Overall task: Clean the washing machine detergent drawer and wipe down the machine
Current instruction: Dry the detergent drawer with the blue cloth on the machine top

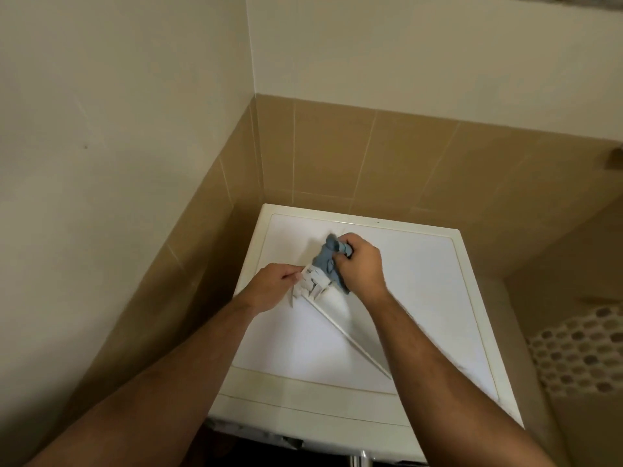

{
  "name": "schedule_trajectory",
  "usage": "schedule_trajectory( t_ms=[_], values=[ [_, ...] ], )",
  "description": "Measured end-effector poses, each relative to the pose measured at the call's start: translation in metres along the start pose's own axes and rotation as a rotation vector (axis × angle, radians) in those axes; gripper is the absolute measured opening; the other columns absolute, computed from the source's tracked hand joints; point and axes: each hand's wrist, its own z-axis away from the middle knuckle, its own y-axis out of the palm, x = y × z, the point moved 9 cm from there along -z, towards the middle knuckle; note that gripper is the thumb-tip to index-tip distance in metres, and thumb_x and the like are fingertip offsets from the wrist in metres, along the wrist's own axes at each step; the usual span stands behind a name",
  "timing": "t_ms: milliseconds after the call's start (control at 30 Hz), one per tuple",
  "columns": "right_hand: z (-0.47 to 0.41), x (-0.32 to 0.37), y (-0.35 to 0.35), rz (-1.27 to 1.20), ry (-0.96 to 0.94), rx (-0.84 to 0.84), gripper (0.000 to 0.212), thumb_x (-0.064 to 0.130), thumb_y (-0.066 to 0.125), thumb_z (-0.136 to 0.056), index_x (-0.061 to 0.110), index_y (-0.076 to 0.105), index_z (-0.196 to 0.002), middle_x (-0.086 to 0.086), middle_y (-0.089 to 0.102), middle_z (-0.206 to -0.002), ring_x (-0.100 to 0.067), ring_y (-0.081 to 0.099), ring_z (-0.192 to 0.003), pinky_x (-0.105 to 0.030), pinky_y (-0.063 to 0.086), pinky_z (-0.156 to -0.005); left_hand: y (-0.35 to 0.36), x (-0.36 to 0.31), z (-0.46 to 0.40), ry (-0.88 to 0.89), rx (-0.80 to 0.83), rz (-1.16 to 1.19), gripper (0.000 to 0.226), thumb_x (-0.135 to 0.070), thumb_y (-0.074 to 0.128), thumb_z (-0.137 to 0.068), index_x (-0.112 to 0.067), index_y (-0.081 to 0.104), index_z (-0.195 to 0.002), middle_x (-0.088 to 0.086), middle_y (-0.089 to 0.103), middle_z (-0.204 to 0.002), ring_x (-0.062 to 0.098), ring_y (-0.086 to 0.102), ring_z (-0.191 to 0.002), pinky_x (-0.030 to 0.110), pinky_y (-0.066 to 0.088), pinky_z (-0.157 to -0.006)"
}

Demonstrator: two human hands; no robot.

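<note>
The white detergent drawer (317, 286) lies out of its slot on the flat top of the white washing machine (421, 298), its long front panel running down to the right. My left hand (271, 286) grips the drawer's left end with curled fingers. My right hand (362, 261) clutches a bunched blue-grey cloth (328, 256) and presses it against the drawer's far side. Part of the cloth and the drawer's compartments are hidden behind my hands.
The machine stands in a corner, with tan-tiled walls (337, 156) close behind it and to the left. A white perforated basket (580, 352) sits low at the right. The machine's front edge (303, 423) is near the bottom of the view.
</note>
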Motion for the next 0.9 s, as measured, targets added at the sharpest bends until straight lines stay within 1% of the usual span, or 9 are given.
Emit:
schedule_trajectory(
  t_ms=[67,167,267,467,600,667,733,800,900],
  values=[
    [0.002,0.005,-0.001,-0.003,0.001,-0.090,0.018,-0.003,0.055,-0.084,0.008,0.068,-0.089,-0.004,0.068,-0.082,-0.021,0.061,-0.078,-0.029,0.049,-0.072,-0.001,0.007,0.000,-0.017,0.034,0.099,0.038,-0.028,0.043,-0.104,-0.019,0.052,-0.139,-0.004,0.054,-0.140,0.015,0.045,-0.134,0.027,0.036,-0.105],
    [0.016,0.025,0.020,0.047,-0.099,0.032,0.025,-0.011,0.053,-0.080,-0.002,0.071,-0.093,-0.015,0.069,-0.094,-0.019,0.058,-0.083,-0.025,0.042,-0.077,-0.006,0.019,0.000,-0.044,0.067,0.152,0.037,-0.029,0.041,-0.104,-0.021,0.054,-0.138,-0.005,0.054,-0.140,0.014,0.043,-0.134,0.027,0.032,-0.105],
    [0.024,0.027,0.031,0.078,-0.104,0.136,0.030,-0.012,0.051,-0.079,-0.002,0.073,-0.095,-0.017,0.069,-0.099,-0.023,0.058,-0.089,-0.026,0.042,-0.079,-0.014,0.022,0.000,-0.031,0.100,0.134,0.035,-0.023,0.044,-0.104,-0.018,0.056,-0.136,-0.004,0.056,-0.138,0.010,0.046,-0.128,0.024,0.032,-0.103],
    [0.022,0.024,0.031,0.137,-0.042,0.030,0.019,-0.005,0.054,-0.079,0.004,0.070,-0.079,-0.007,0.066,-0.078,-0.025,0.060,-0.074,-0.039,0.051,-0.070,-0.018,0.014,-0.009,0.052,0.185,0.084,0.032,-0.016,0.052,-0.100,-0.013,0.060,-0.131,-0.002,0.061,-0.129,0.009,0.055,-0.118,0.020,0.037,-0.095],
    [0.036,0.027,0.044,0.204,-0.092,0.164,0.025,0.009,0.050,-0.063,0.004,0.073,-0.072,-0.010,0.068,-0.075,-0.026,0.060,-0.071,-0.039,0.050,-0.066,-0.019,0.010,-0.016,0.081,0.228,0.155,0.029,-0.011,0.056,-0.098,-0.013,0.064,-0.125,-0.002,0.067,-0.121,0.008,0.060,-0.112,0.016,0.041,-0.093],
    [0.033,0.016,0.034,0.244,-0.021,0.179,0.026,0.002,0.051,-0.063,0.002,0.074,-0.076,-0.012,0.071,-0.079,-0.026,0.062,-0.074,-0.036,0.050,-0.068,-0.019,0.003,-0.019,0.109,0.251,0.161,0.028,-0.012,0.055,-0.098,-0.015,0.066,-0.123,-0.004,0.068,-0.118,0.007,0.061,-0.110,0.019,0.043,-0.097],
    [0.028,-0.002,0.009,0.290,0.036,0.050,0.027,-0.006,0.050,-0.067,0.004,0.073,-0.076,-0.009,0.072,-0.081,-0.025,0.063,-0.075,-0.033,0.050,-0.068,-0.017,-0.002,-0.022,0.121,0.282,0.150,0.027,-0.013,0.053,-0.099,-0.015,0.068,-0.122,-0.004,0.070,-0.117,0.007,0.063,-0.108,0.021,0.045,-0.098],
    [0.031,-0.021,-0.008,0.366,0.070,-0.026,0.023,-0.003,0.050,-0.071,0.005,0.071,-0.076,-0.010,0.069,-0.079,-0.029,0.061,-0.074,-0.033,0.047,-0.064,-0.015,-0.002,-0.027,0.110,0.289,0.133,0.026,-0.018,0.054,-0.099,-0.017,0.070,-0.119,-0.004,0.071,-0.114,0.015,0.065,-0.107,0.030,0.049,-0.100],
    [0.054,-0.040,0.001,0.380,0.029,0.044,0.017,0.003,0.049,-0.073,0.002,0.067,-0.072,-0.003,0.065,-0.076,-0.021,0.057,-0.068,-0.023,0.040,-0.059,-0.011,0.001,-0.032,0.084,0.289,0.127,0.027,-0.022,0.059,-0.096,-0.017,0.069,-0.120,-0.003,0.072,-0.112,0.019,0.067,-0.105,0.041,0.050,-0.101]
  ],
)
